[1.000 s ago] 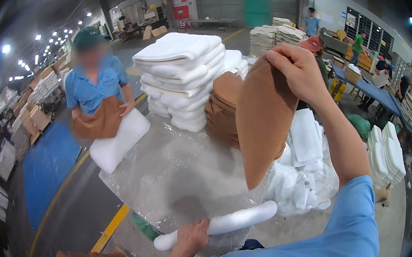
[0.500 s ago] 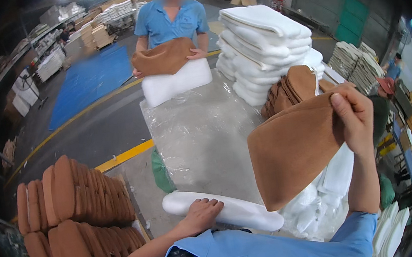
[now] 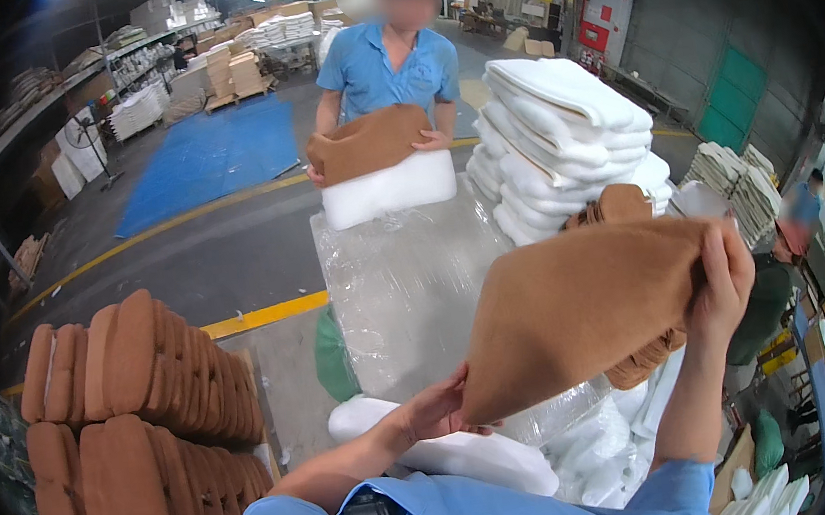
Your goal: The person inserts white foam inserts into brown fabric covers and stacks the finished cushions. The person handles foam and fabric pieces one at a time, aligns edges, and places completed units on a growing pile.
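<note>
A brown cloth cushion cover [image 3: 578,305] stretches between my two hands above the table. My right hand [image 3: 723,277] grips its right end, thumb on the near face. At its lower left corner, my left hand [image 3: 440,407] pinches the edge, with the fingers partly behind the cloth. Under my left forearm lies a white padding piece [image 3: 494,458], close to my body at the near table edge. Behind the cover, more brown covers [image 3: 618,208] sit in a pile, partly hidden.
Plastic film covers the table [image 3: 406,288]. Across it a co-worker [image 3: 392,79] holds another brown cover [image 3: 370,143] over a white pad [image 3: 390,189]. A tall stack of white pads [image 3: 570,130] stands at the far right. Brown cushions [image 3: 134,377] are stacked at the left.
My left hand has left the white padding and taken the cover's lower left corner. The cover is now spread wider and more level. The view has shifted slightly.
</note>
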Demonstrator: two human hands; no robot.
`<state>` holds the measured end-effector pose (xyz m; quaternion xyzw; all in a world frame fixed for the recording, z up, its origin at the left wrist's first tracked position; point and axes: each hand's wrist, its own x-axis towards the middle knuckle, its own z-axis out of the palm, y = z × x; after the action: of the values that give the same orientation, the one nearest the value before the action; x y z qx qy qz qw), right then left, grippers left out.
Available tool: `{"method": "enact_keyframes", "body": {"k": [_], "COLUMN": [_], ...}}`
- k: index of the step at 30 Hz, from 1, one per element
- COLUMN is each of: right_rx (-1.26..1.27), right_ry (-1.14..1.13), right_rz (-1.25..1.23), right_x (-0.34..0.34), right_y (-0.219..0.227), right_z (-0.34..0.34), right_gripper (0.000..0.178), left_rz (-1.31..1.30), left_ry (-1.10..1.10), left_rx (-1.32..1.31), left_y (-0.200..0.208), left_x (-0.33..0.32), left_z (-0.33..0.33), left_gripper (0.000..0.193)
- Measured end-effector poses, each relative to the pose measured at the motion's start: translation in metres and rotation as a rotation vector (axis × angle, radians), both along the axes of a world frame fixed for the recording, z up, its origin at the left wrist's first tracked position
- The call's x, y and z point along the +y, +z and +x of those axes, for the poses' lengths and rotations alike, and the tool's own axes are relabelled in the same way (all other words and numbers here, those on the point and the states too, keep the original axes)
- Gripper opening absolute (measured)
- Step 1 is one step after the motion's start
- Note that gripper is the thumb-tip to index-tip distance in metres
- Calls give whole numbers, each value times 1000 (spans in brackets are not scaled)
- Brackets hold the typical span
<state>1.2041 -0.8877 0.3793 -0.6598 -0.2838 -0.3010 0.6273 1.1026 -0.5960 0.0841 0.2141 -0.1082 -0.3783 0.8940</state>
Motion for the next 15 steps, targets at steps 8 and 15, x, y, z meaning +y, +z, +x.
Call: {"method": "enact_keyframes", "body": {"k": [8, 15], "right_rx": [483, 728], "right_ry": [-124, 302], "right_rz": [-113, 6], "right_x": [-93, -1], "right_y": [-237, -246], "right_z": [-29, -23], "right_gripper": [23, 55], "left_rz": [1014, 1313], "left_ry": [854, 580], "left_rx": [-404, -1366], "left_y": [90, 190], "left_x": [69, 31], "left_z": [19, 17], "left_gripper": [29, 14]}}
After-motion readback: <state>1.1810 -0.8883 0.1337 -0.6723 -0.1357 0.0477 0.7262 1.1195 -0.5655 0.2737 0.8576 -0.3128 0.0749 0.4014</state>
